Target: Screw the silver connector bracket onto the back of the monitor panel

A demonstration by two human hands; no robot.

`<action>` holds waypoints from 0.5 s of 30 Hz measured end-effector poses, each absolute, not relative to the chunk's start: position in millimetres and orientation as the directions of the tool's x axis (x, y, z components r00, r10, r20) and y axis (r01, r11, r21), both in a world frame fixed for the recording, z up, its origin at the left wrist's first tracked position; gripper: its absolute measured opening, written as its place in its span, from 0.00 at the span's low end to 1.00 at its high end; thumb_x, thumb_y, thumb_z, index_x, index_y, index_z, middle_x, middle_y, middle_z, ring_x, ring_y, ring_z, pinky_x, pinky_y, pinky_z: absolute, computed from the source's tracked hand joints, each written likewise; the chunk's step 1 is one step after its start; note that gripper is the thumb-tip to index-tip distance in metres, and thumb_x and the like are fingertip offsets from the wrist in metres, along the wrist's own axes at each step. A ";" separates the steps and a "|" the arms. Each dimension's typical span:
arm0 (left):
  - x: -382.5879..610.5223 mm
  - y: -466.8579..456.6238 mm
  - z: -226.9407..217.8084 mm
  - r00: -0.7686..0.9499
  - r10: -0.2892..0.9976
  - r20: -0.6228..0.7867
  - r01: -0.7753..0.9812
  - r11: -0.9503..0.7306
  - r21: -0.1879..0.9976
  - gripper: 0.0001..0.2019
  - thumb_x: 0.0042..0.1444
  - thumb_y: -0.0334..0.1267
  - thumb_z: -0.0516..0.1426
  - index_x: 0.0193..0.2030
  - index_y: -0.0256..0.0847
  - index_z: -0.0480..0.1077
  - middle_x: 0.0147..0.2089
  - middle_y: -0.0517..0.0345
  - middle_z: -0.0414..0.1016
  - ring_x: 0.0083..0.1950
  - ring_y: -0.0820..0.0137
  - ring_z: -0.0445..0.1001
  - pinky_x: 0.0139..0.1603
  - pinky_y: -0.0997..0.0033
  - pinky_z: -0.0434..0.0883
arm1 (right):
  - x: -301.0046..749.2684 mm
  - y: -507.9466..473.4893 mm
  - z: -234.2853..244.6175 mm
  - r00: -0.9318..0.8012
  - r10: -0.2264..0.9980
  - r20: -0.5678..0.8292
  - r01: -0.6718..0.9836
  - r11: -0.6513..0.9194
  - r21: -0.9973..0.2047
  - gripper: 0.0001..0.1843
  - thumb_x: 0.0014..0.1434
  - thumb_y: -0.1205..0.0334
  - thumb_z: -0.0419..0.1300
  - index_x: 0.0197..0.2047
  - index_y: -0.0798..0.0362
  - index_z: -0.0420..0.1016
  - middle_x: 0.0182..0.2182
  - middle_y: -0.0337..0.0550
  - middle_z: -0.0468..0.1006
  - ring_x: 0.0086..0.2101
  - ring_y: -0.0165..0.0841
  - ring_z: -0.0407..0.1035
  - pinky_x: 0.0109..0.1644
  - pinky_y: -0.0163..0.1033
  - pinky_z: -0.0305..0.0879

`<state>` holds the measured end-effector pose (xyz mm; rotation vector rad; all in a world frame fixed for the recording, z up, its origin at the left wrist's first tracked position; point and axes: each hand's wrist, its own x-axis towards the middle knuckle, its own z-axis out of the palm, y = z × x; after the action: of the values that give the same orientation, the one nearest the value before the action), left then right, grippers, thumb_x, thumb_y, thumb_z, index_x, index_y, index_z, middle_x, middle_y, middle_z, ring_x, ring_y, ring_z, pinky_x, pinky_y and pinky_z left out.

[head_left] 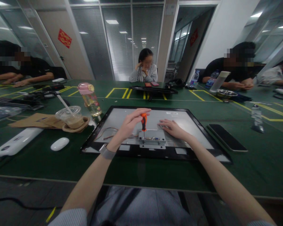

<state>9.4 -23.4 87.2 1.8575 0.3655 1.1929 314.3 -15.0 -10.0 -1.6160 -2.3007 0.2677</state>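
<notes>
A screwdriver point(144, 120) with an orange and black handle stands upright, its tip down at a metal bracket point(153, 143) with connector ports. My left hand point(131, 123) holds it by the upper handle, the fingers reaching over the top. My right hand point(172, 128) lies with fingers spread on the grey back of a flat display panel point(186, 122), right of the bracket. The panel has a black frame and lies flat on the table. Thin wires point(108, 134) run left of the bracket, partly hidden behind my left hand.
On the green table point(61, 169), a drink cup point(70, 116), a pink-lidded bottle point(89, 99), a white mouse point(59, 144) and a white device point(17, 142) sit to the left. A phone point(227, 137) lies right of the panel. Several people sit around the table.
</notes>
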 end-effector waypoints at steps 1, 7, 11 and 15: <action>7.5 -22.6 88.0 0.538 0.638 0.552 -0.219 -0.527 0.821 0.17 0.66 0.36 0.55 0.58 0.45 0.77 0.56 0.48 0.79 0.54 0.62 0.78 0.58 0.59 0.74 | 314.2 -15.1 -9.7 -0.310 0.939 0.146 0.880 0.342 -0.330 0.23 0.71 0.58 0.50 0.65 0.41 0.73 0.69 0.46 0.67 0.70 0.51 0.55 0.69 0.73 0.48; 3.4 -22.9 91.8 0.597 0.637 0.488 -0.187 -0.481 0.857 0.16 0.64 0.38 0.59 0.58 0.41 0.76 0.50 0.47 0.81 0.49 0.63 0.81 0.52 0.61 0.78 | 313.3 -16.5 -8.1 -0.315 0.939 0.140 0.874 0.344 -0.343 0.23 0.71 0.58 0.50 0.66 0.40 0.72 0.70 0.45 0.66 0.70 0.50 0.54 0.69 0.72 0.47; 7.9 -26.0 92.1 0.496 0.678 0.543 -0.108 -0.571 0.813 0.13 0.56 0.38 0.66 0.48 0.40 0.80 0.40 0.55 0.76 0.40 0.71 0.76 0.44 0.69 0.77 | 313.9 -15.6 -9.1 -0.317 0.938 0.139 0.874 0.346 -0.342 0.23 0.71 0.58 0.51 0.66 0.41 0.72 0.70 0.45 0.67 0.70 0.51 0.54 0.70 0.71 0.48; 10.2 -26.9 92.7 0.457 0.668 0.587 -0.090 -0.622 0.778 0.10 0.54 0.38 0.68 0.44 0.42 0.81 0.39 0.58 0.72 0.38 0.73 0.73 0.40 0.73 0.75 | 314.6 -14.9 -9.5 -0.319 0.937 0.140 0.871 0.349 -0.346 0.23 0.71 0.57 0.51 0.66 0.40 0.72 0.70 0.45 0.66 0.70 0.50 0.55 0.69 0.72 0.47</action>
<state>10.2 -26.9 92.7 1.9280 0.4841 1.2326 314.6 -14.9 -9.5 -1.6041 -2.3024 0.2968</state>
